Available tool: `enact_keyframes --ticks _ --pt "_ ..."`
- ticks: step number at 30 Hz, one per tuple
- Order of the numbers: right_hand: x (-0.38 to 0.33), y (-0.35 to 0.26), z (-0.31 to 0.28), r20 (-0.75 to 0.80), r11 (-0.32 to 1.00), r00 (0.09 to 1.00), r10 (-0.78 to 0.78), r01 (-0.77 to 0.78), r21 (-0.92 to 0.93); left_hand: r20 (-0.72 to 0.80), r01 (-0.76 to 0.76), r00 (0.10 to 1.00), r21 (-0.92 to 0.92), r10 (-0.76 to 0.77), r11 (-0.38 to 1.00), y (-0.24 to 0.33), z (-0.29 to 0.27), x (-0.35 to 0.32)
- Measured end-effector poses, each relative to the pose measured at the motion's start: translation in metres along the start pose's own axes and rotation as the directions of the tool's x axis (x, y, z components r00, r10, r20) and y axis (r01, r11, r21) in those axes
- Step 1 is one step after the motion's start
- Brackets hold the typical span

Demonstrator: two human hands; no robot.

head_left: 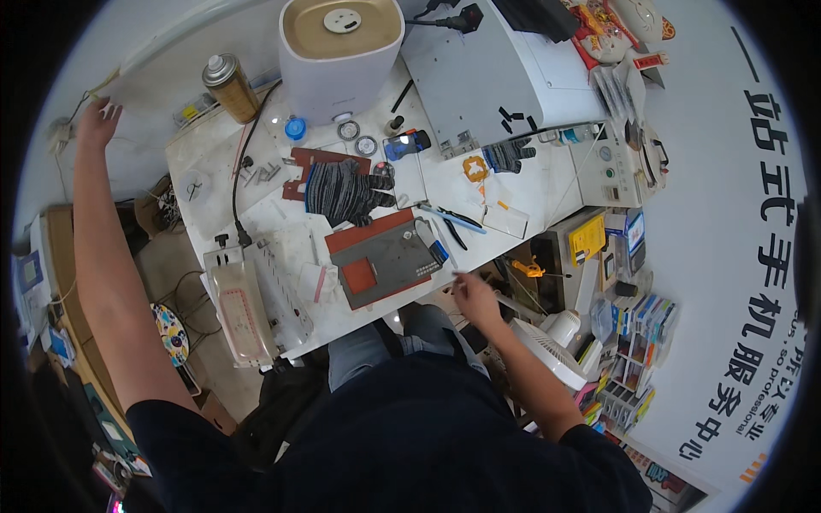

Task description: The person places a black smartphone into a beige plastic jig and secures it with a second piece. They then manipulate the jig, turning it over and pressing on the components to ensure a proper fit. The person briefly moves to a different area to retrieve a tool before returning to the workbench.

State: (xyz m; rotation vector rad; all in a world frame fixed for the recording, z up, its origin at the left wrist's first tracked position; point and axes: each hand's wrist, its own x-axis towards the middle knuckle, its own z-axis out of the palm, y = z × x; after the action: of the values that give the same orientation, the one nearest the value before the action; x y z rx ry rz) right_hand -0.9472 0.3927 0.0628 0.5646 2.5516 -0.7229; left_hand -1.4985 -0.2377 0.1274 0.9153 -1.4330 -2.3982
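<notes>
Stretched far out to the left, my left hand (98,125) is raised by the wall. Its thumb stands apart from the other fingers, and thin cables (62,132) hang close to it; I see nothing held. My right hand (476,301) hangs just off the desk's front edge, loosely bent and holding nothing visible. Nearest to it on the desk lie a grey flat plate (389,261) on a reddish-brown mat (346,242), a small blue-and-black tool (438,251) and black-handled pliers (462,224). Behind the plate rests a grey knitted glove (340,190); a second glove (510,155) lies farther right.
A white appliance with a gold top (340,81) and a big grey-white machine (479,81) stand at the back. A spray can (229,90) is at back left. A bench device (239,308) sits at the desk's left front; a white fan (547,350) stands right of my legs.
</notes>
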Motion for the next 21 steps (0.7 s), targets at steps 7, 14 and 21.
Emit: enact_keyframes --ticks 7,14,21 --pt "0.122 0.024 -0.027 -0.260 0.846 0.839 -0.477 0.359 -0.395 0.197 -0.335 0.940 0.362 0.280 0.870 0.006 -0.098 -0.177" --pt "0.145 0.054 -0.033 -0.301 0.840 0.790 -0.535 0.456 -0.296 0.051 -0.565 0.740 0.587 0.670 0.580 -0.149 -0.130 -0.546" --pt "0.133 0.029 -0.040 -0.414 0.751 0.631 -0.656 0.599 -0.277 -0.120 0.127 0.991 0.754 -0.054 0.644 -0.370 -0.242 -0.801"
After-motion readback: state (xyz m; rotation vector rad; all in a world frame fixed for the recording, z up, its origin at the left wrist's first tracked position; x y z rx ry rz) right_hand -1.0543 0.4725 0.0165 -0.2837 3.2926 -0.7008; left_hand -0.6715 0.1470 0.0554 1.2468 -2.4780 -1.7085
